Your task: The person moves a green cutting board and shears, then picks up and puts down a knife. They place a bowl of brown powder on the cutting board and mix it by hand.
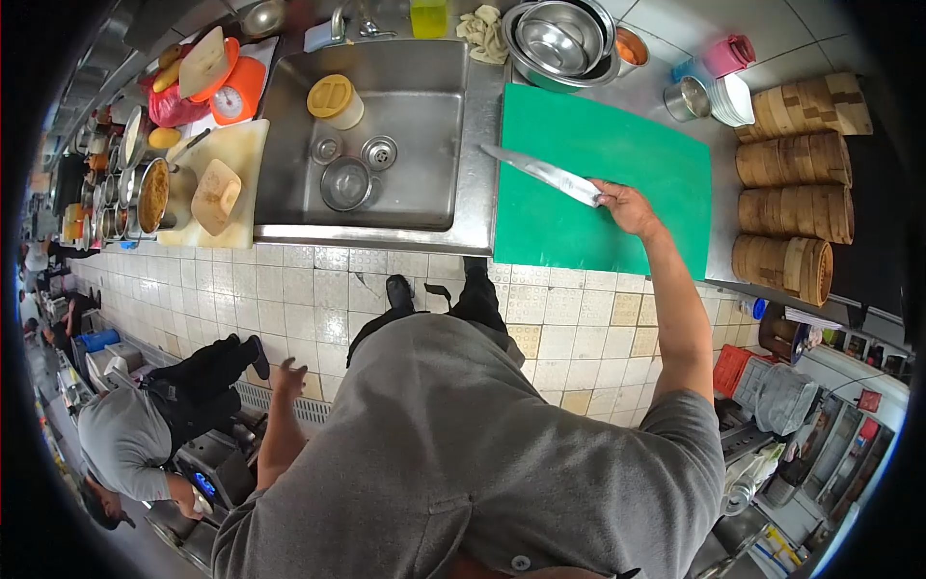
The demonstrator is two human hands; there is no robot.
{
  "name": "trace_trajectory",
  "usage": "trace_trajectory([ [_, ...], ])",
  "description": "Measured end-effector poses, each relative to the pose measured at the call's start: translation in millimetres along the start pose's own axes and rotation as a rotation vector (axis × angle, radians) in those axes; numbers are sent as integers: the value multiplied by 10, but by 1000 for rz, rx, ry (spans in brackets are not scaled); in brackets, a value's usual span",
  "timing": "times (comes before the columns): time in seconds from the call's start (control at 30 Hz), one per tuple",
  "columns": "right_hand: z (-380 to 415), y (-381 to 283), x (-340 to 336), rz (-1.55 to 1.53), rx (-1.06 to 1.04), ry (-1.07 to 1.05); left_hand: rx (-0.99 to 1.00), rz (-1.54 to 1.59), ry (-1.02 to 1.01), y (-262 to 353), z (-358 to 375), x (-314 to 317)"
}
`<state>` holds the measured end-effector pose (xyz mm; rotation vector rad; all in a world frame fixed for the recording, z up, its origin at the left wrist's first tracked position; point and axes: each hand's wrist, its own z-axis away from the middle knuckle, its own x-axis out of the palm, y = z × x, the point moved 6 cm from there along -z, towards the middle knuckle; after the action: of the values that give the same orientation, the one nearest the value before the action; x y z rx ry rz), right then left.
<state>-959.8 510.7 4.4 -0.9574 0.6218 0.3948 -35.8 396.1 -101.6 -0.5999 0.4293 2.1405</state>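
My right hand (pixel 627 206) is closed round the handle end of a large kitchen knife (pixel 545 174). The blade points left over a green cutting board (pixel 606 124), its tip reaching past the board's left edge above the steel counter. Away from the counter, my left hand (pixel 288 378) hangs at my side over the tiled floor, fingers spread and holding nothing.
Left of the board is a sink (pixel 415 125) with a yellow-lidded tub (pixel 335 101) and bowls. Metal bowls (pixel 559 39) stand behind the board, bamboo steamers (pixel 793 159) at its right. A kitchen scale (pixel 234 96) sits far left. Another person (pixel 125 434) works behind me.
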Motion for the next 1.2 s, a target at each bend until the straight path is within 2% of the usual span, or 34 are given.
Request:
trace_trajectory([
  [0.03,40,-20,40,-7,-5,-10,-73,44,-6,-144,15,45],
  [0.13,208,-141,226,-1,-21,-37,-94,86,-6,-296,-93,45],
  [0.27,501,-891,761,133,-23,-95,39,217,-1,7,-276,-3],
  [0.37,537,-1321,958,73,-182,65,97,261,-32,342,-392,-55],
  [0.47,519,-1359,489,-155,-147,156,125,275,-8,495,-483,-103],
  [0.5,576,-1389,94,23,-128,305,134,294,-3,461,-517,-124],
  [0.53,635,-1532,-373,218,27,312,148,315,2,451,-552,-134],
  [0.57,712,-1584,-849,237,-157,537,136,353,13,394,-597,-133],
  [0.6,716,-1475,-1329,292,-88,615,120,393,23,304,-613,-108],
  [0.63,827,-1616,-1800,533,209,617,96,423,34,185,-617,-56],
  [0.67,803,-1401,-2263,592,52,816,70,458,47,109,-609,1],
  [0.73,747,-1288,-3025,783,340,820,25,453,60,82,-296,143],
  [0.8,469,-1014,-3605,1020,408,852,-31,523,53,30,-74,399],
  [0.87,-38,-796,-3891,1259,372,796,-78,542,37,-154,139,659],
  [0.93,-554,-818,-3850,1365,283,819,-90,529,9,-340,268,1013],
  [1.0,-1254,-571,-3846,1630,-4,876,-149,511,-31,-539,423,1241],
  [1.07,-1723,-508,-3781,1542,386,581,-181,533,-12,-526,615,1343],
  [1.17,-2129,-570,-3633,1634,261,516,-209,602,149,-576,1049,1281],
  [1.2,-2051,-868,-3486,1601,241,488,-205,677,144,-765,958,1335],
])
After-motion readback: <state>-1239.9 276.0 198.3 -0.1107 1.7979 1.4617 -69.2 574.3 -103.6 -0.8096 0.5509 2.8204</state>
